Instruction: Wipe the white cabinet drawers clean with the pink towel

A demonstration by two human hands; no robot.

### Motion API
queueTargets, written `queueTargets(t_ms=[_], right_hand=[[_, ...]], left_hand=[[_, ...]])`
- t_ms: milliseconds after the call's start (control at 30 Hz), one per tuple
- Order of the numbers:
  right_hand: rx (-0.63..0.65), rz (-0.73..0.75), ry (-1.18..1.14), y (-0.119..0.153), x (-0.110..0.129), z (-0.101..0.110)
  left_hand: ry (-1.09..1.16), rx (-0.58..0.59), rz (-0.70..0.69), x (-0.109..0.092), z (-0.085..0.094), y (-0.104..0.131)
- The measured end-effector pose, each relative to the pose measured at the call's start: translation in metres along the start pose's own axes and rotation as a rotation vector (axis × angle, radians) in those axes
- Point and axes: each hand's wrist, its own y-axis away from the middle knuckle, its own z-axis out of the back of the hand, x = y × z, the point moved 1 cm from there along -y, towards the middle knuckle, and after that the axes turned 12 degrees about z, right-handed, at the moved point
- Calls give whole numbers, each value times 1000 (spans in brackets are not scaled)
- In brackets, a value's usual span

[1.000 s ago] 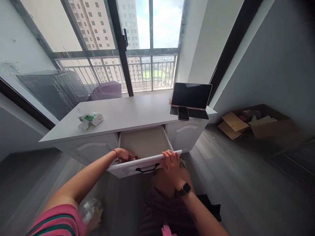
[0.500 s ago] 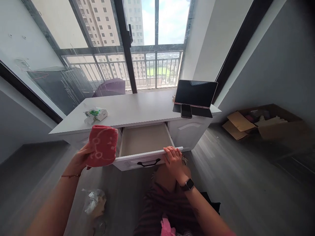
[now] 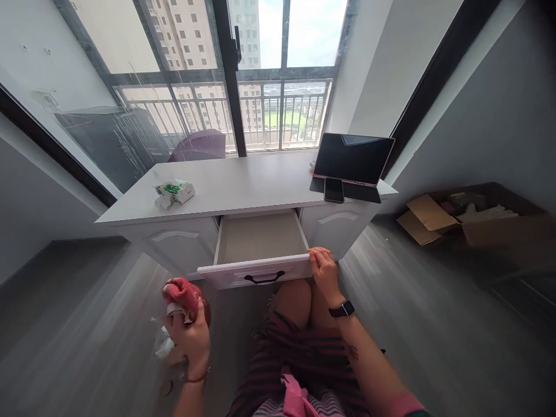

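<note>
The red cloth (image 3: 185, 294) is bunched up in my left hand (image 3: 191, 339), low on the left and below the drawer front's left end. Fingers of my right hand (image 3: 325, 272) curl over the top edge at the right end of the drawer front (image 3: 234, 274). The white drawer is pulled out, and its pale bottom (image 3: 260, 234) shows bare. A dark curved handle (image 3: 264, 278) sits on its front.
On the white cabinet top (image 3: 252, 182) are a tissue pack (image 3: 176, 191), a tablet (image 3: 354, 159) and a phone (image 3: 333, 190). An open cardboard box (image 3: 504, 229) stands on the floor at right. A plastic bag (image 3: 164, 343) lies on the floor, lower left.
My left hand has moved down and right, and the cloth has gone from a flat folded square to a bunch. My right hand has slid to the drawer front's right end. The view has shifted slightly.
</note>
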Motion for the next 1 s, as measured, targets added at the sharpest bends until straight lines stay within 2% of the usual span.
queueTargets(t_ms=[67, 167, 233, 300, 367, 533, 667, 800, 867, 933, 1000], right_hand=[[-1, -4, -16, 0, 0, 0], [31, -4, -37, -2, 1, 4], [57, -3, -51, -4, 1, 6], [77, -5, -59, -5, 2, 8], [86, -8, -64, -6, 1, 10], [124, -26, -85, -8, -3, 13], [178, -38, -118, -12, -7, 19], [226, -40, -124, -18, -7, 25], [236, -58, -117, -20, -5, 26], [235, -83, -110, -20, -4, 25], [220, -96, -106, -20, -2, 24]], left_hand=[[-38, -65, -168, -1, -28, 9], [-89, 24, -398, -9, -69, 26], [-88, 47, -442, -15, -89, 40], [-77, 51, -461, -19, -101, 57], [-84, 106, -504, -22, -109, 73], [-160, 318, -769, -28, -130, 113], [-249, 553, -1041, -29, -161, 143], [-358, 861, -1212, -23, -192, 161], [-395, 1045, -1223, -18, -203, 163], [-410, 1233, -1176, -11, -208, 161], [-407, 1354, -1117, -4, -208, 157]])
